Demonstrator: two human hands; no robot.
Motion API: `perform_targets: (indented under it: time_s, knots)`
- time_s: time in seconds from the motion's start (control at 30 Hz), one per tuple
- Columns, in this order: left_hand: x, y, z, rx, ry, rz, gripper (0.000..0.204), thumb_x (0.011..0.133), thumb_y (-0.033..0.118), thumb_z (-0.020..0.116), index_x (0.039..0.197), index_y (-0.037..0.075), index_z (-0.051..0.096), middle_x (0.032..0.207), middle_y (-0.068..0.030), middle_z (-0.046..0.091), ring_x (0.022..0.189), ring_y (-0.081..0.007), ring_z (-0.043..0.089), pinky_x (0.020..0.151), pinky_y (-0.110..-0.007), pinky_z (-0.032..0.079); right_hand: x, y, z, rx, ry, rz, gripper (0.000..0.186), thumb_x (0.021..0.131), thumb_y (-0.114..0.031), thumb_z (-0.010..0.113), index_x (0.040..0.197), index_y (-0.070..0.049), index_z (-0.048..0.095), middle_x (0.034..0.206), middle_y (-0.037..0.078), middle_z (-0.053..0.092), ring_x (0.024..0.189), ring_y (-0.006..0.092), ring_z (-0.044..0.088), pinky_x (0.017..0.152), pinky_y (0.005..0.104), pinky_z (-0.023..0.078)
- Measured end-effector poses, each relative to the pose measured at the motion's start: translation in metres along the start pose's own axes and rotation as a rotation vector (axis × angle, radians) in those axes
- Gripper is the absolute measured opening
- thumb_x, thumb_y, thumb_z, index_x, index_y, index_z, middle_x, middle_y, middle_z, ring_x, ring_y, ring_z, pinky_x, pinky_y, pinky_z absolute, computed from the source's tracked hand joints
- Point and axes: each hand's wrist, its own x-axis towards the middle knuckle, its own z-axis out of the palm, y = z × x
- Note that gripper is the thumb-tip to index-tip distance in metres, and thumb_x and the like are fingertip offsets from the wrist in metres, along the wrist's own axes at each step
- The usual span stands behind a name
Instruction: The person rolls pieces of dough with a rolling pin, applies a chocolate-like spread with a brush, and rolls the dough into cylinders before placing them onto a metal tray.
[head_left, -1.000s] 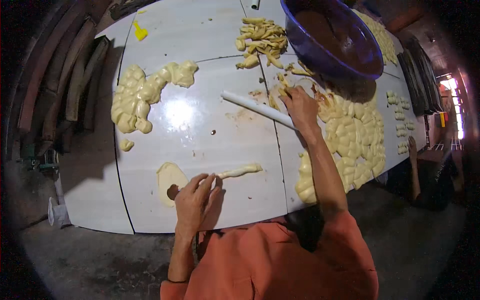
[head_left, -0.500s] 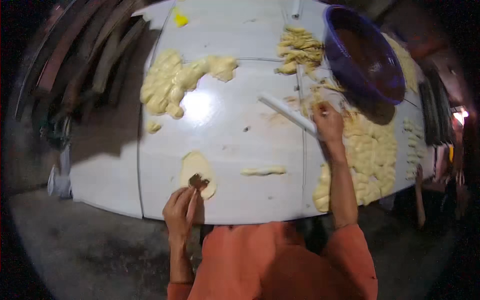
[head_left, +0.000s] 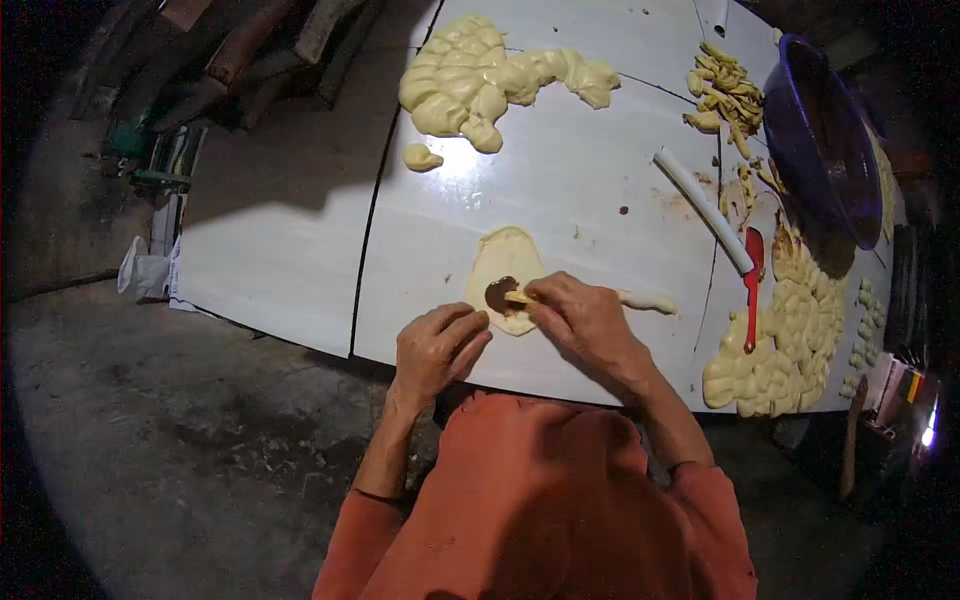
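Observation:
A flat oval of pale dough (head_left: 500, 252) lies on the white table close in front of me, with a round dab of brown filling (head_left: 499, 294) near its lower end. My right hand (head_left: 585, 318) pinches a short yellow strip (head_left: 519, 297), which looks like banana, and its tip touches the filling. At the dough's lower left edge is my left hand (head_left: 438, 345), fingers loosely bent and thumb apart, with nothing visible in it. A rolled dough piece (head_left: 650, 301) lies beyond my right hand, partly hidden by it.
A large dough mass (head_left: 460, 85) spreads at the far side, with a small lump (head_left: 422, 157) nearby. To the right are a white tube (head_left: 702, 208), a red spatula (head_left: 752, 300), piled yellow strips (head_left: 728, 92), a purple basin (head_left: 790, 130) and many dough pieces (head_left: 760, 365).
My right hand has come from beside the white tube to the dough oval, bringing a yellow strip. My left hand has drawn back from the brown filling. The whole view has shifted.

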Motion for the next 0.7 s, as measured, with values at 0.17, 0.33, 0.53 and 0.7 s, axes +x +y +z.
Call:
perform_targets:
  time_s: [0.17,0.33,0.53,0.7]
  knots:
    - [0.008,-0.012,-0.003,-0.056,-0.062,0.037,0.020,0.084,0.021,0.082,0.100,0.012,0.076,0.098,-0.0076,0.073,0.081,-0.0245,0.072,0.068,-0.036,0.058,0.008,0.001,0.022,-0.199,-0.031,-0.051,0.018,0.092,-0.020,0.074,0.106,-0.010,0.074,0.095,0.007,0.067,0.075,0.0261,0.069,0.065,0.0388,0.055]
    - [0.010,-0.025,-0.007,-0.060,-0.096,0.091,0.018,0.083,0.021,0.083,0.098,0.013,0.076,0.094,-0.0061,0.072,0.078,-0.0241,0.071,0.069,-0.037,0.058,-0.006,-0.015,0.012,-0.156,0.034,-0.022,0.024,0.092,-0.027,0.073,0.112,-0.015,0.072,0.103,0.006,0.066,0.081,0.0251,0.071,0.066,0.0383,0.057]
    - [0.023,-0.030,-0.014,-0.051,-0.144,0.210,0.023,0.079,0.018,0.085,0.100,0.016,0.076,0.093,-0.0042,0.071,0.077,-0.0222,0.071,0.064,-0.036,0.056,-0.034,0.003,0.032,-0.335,-0.041,-0.100,0.027,0.092,-0.024,0.073,0.117,-0.015,0.068,0.109,0.006,0.065,0.081,0.0239,0.070,0.065,0.0372,0.057]
    - [0.022,-0.039,-0.002,-0.034,-0.154,0.326,0.016,0.081,0.014,0.082,0.094,0.011,0.072,0.095,-0.0057,0.071,0.079,-0.0245,0.070,0.065,-0.036,0.056,-0.031,0.005,0.043,-0.272,0.086,-0.151,0.016,0.095,-0.016,0.070,0.110,-0.011,0.065,0.106,0.007,0.068,0.080,0.0244,0.071,0.064,0.0369,0.057]
